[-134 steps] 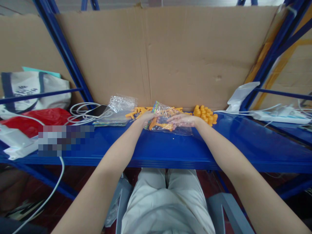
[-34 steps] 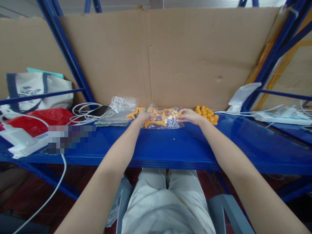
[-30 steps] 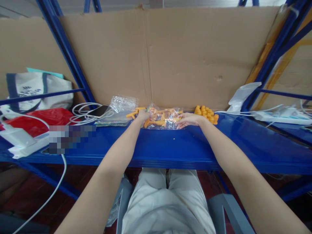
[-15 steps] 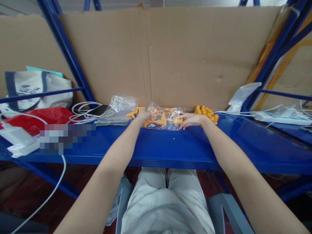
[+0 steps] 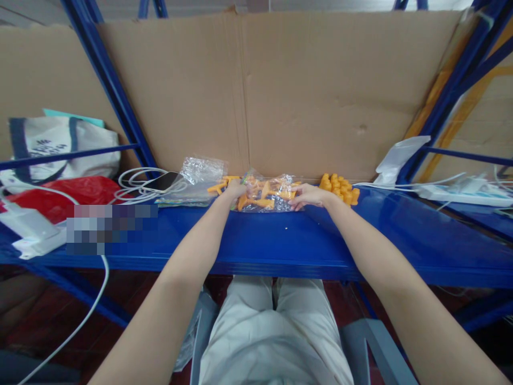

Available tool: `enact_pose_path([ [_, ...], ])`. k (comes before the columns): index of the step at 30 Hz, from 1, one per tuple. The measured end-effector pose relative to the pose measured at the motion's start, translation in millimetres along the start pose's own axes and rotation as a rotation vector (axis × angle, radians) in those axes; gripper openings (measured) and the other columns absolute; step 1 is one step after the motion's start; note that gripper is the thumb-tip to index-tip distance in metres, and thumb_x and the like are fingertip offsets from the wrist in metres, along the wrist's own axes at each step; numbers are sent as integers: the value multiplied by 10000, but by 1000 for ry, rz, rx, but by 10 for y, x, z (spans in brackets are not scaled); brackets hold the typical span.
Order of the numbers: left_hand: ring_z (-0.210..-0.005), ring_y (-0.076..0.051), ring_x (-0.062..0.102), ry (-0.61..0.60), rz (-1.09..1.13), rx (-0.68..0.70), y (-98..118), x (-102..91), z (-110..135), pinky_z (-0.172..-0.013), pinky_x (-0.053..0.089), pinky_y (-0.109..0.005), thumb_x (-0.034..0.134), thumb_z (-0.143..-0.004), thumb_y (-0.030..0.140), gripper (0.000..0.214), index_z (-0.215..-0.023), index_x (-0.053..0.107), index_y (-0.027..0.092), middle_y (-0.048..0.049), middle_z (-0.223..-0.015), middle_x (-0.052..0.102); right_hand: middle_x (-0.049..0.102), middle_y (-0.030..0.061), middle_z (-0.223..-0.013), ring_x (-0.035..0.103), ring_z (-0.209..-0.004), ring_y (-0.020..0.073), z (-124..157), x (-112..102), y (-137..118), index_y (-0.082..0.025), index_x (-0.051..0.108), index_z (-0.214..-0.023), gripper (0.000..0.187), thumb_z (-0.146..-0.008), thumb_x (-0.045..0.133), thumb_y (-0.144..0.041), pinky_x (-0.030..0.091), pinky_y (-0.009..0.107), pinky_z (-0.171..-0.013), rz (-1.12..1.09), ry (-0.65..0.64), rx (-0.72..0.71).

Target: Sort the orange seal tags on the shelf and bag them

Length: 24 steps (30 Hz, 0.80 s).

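A clear plastic bag (image 5: 284, 184) with several orange plastic pieces (image 5: 262, 203) in it lies on the blue shelf, in front of the cardboard. My left hand (image 5: 236, 189) grips the left end of the bag, its fingers closed and partly hidden. At the bag's right end, my right hand (image 5: 308, 195) has its fingers curled around the plastic. A few loose orange pieces (image 5: 217, 188) lie just left of my left hand. Beyond my right hand stands a cluster of orange knobbly parts (image 5: 337, 187).
Flat plastic bags (image 5: 190, 195) and a phone (image 5: 162, 182) among white cables lie at the left. Farther left are a red bag (image 5: 80, 195) and a white charger (image 5: 30, 223). A cardboard sheet (image 5: 304, 96) backs the blue shelf (image 5: 276, 248); a power strip (image 5: 465, 193) sits at right.
My right hand has shifted slightly left, bunching the bag closer together. The orange pieces inside have moved a little. My left hand stays in nearly the same place.
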<state>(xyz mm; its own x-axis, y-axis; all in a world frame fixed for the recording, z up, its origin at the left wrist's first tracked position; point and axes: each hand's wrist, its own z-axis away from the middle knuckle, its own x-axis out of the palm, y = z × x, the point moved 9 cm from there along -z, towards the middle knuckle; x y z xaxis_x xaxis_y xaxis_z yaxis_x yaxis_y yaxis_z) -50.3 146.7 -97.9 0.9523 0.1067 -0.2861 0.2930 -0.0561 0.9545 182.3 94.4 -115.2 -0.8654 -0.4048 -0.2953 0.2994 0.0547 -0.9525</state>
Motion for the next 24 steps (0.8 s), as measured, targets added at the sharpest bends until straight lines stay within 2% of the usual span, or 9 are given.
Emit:
enact_pose_path([
  [2, -607, -143, 636, -41, -21, 6, -7, 19, -14, -668, 543, -242, 744, -711, 73, 123, -734, 647, 144, 19, -568, 615, 711, 31, -724, 694, -624, 126, 11, 27, -17, -120, 671, -1008, 361, -698, 856, -121, 612, 216, -635, -38, -44, -13],
  [6, -656, -154, 656, -118, -103, 12, -28, 95, -44, -692, 548, -247, 757, -706, 105, 107, -764, 676, 145, 6, -614, 665, 725, 32, -758, 694, -632, 124, 22, 10, 62, -137, 665, -968, 339, -687, 854, -133, 610, 230, -649, -61, -120, 31],
  [11, -630, -161, 647, -152, -161, 53, -18, 160, -75, -699, 543, -256, 722, -721, 96, 62, -715, 681, 143, -2, -563, 652, 699, 20, -718, 700, -674, 142, 19, -37, 151, -138, 662, -958, 350, -660, 847, -132, 609, 281, -753, 4, -106, 82],
  [15, -640, -175, 652, -164, -102, 75, -20, 165, -104, -735, 544, -283, 755, -692, 142, 78, -695, 677, 152, -2, -556, 644, 700, 24, -715, 699, -670, 148, 38, 24, 121, -121, 683, -981, 380, -638, 847, -105, 608, 284, -736, -10, -126, 79],
  [17, -651, -178, 653, -188, -94, 92, -16, 175, -109, -760, 542, -288, 763, -688, 172, 104, -657, 664, 154, -9, -550, 641, 702, 23, -717, 692, -651, 142, 31, 19, 107, -113, 695, -1044, 429, -645, 849, -97, 610, 275, -715, -18, -105, 75],
  [21, -719, -186, 669, -185, -81, 101, -17, 166, -105, -807, 537, -287, 748, -688, 201, 130, -610, 651, 162, -17, -586, 672, 738, 23, -830, 684, -652, 119, -5, -90, 17, -176, 634, -1321, 611, -738, 805, -106, 614, 263, -746, -65, 21, -8],
  [24, -765, -197, 683, -208, -46, 103, -10, 199, -74, -822, 534, -292, 733, -687, 201, 121, -602, 654, 167, -21, -622, 692, 758, 47, -930, 679, -654, 105, -4, -137, -44, -197, 607, -1379, 620, -788, 756, -88, 610, 230, -716, -90, 64, -64],
])
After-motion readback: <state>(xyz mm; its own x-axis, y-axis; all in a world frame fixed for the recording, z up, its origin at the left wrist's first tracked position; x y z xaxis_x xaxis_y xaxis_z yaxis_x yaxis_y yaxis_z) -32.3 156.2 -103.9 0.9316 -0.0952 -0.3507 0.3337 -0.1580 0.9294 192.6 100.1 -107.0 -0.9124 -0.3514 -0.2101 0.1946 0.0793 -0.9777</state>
